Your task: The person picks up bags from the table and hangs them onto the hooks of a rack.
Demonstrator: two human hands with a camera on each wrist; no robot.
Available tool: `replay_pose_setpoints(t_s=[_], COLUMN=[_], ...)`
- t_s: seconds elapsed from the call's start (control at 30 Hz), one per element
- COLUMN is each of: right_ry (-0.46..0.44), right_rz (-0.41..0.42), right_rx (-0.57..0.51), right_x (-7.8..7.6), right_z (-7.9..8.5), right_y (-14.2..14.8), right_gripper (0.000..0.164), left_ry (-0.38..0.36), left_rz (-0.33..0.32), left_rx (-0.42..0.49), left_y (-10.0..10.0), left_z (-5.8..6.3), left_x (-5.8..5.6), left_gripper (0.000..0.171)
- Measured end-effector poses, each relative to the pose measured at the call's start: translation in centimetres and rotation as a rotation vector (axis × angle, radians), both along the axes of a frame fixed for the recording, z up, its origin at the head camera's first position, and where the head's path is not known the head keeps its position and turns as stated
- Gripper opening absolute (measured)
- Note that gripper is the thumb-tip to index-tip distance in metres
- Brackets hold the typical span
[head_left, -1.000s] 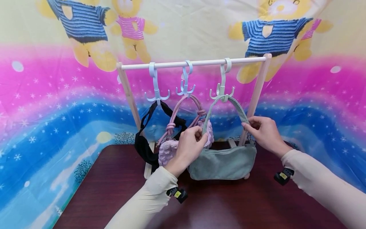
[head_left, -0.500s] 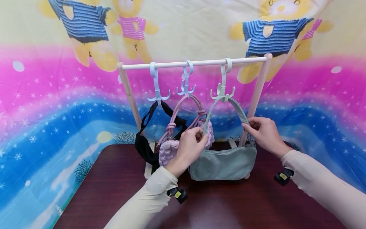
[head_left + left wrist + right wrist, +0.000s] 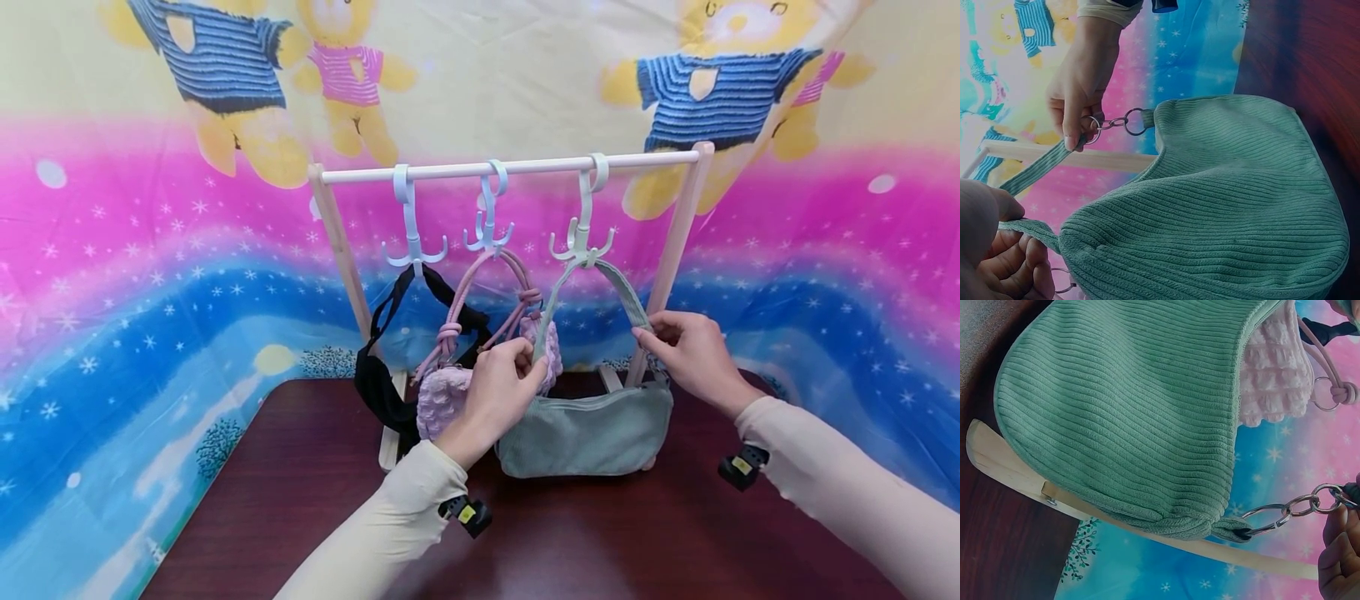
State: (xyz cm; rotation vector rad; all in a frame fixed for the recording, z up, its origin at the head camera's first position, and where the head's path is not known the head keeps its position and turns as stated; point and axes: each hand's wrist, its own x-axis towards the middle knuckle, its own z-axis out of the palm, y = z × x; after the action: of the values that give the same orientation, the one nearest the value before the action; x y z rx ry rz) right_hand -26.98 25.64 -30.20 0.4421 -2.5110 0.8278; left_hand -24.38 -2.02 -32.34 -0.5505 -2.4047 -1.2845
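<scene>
A green corduroy shoulder bag (image 3: 585,437) hangs at the right of the rack, its strap (image 3: 621,290) looping up to the front prong of a pale green hook (image 3: 582,237). My left hand (image 3: 497,390) pinches the strap's left side between thumb and fingers, low down near the bag. On the right side, my right hand (image 3: 693,354) pinches the strap's lower end, right where a metal ring chain (image 3: 1300,505) joins it to the bag. In the left wrist view the bag's body (image 3: 1229,206) looks full and its front faces the camera.
A wooden rack with a white rail (image 3: 525,166) stands on a dark red table (image 3: 285,500). Two blue hooks carry a black bag (image 3: 381,392) and a puffy pink bag (image 3: 442,400), the latter partly behind my left hand. A printed cloth (image 3: 480,83) covers the wall.
The green bag and its strap have sunk slightly, with the strap's top lower at the hook's front prong. Both hands have dropped a little and keep their grips.
</scene>
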Motion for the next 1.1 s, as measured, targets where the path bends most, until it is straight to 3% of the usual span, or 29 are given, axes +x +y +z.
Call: replay_pose_setpoints(t_s=[1.1], right_ry=[-0.021], right_rz=[-0.010], right_rx=[0.010], right_x=[0.10], right_z=[-0.84], right_y=[0.16], right_gripper=[0.021], left_ry=[-0.003], left_rz=[0.000], left_rx=[0.009], left_y=[0.35], left_z=[-0.90], left_x=[0.21], left_gripper=[0.019])
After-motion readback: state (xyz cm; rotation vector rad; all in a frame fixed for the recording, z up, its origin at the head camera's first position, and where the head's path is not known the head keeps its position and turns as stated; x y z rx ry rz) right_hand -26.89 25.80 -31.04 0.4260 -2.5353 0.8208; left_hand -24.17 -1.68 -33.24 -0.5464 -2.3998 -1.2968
